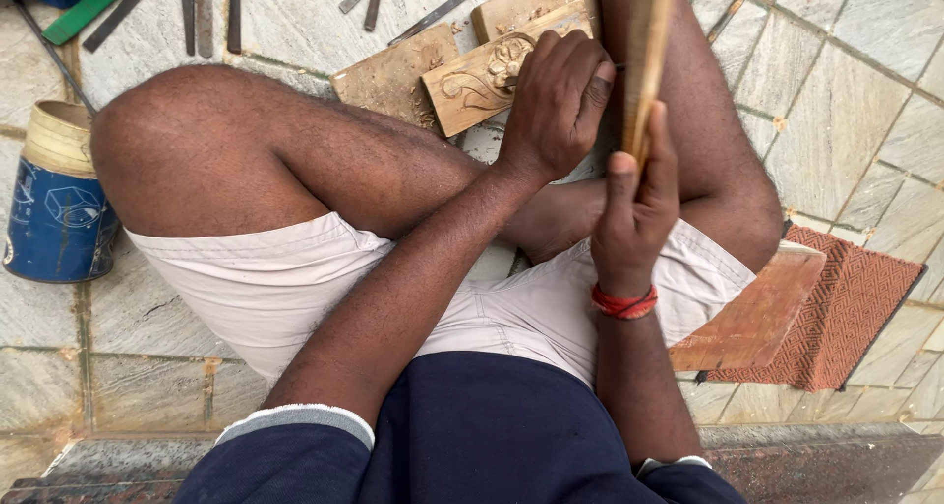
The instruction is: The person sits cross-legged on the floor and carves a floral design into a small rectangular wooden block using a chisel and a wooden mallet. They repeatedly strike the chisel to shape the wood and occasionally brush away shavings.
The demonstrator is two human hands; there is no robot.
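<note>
I sit cross-legged on a stone tile floor. My left hand (557, 99) is closed around a thin metal chisel, resting on a wooden block (472, 83) carved with a floral scroll. My right hand (634, 209), with a red thread at the wrist, grips a long wooden mallet stick (647, 52) held upright just right of the left hand. The chisel's tip is hidden under my left fingers.
Several metal chisels and files (206, 12) lie on the floor at the top. Plain wood blocks (388, 71) lie beside the carved one. A blue and cream tin (54, 199) stands at left. A wooden board (757, 312) and red woven mat (846, 317) lie at right.
</note>
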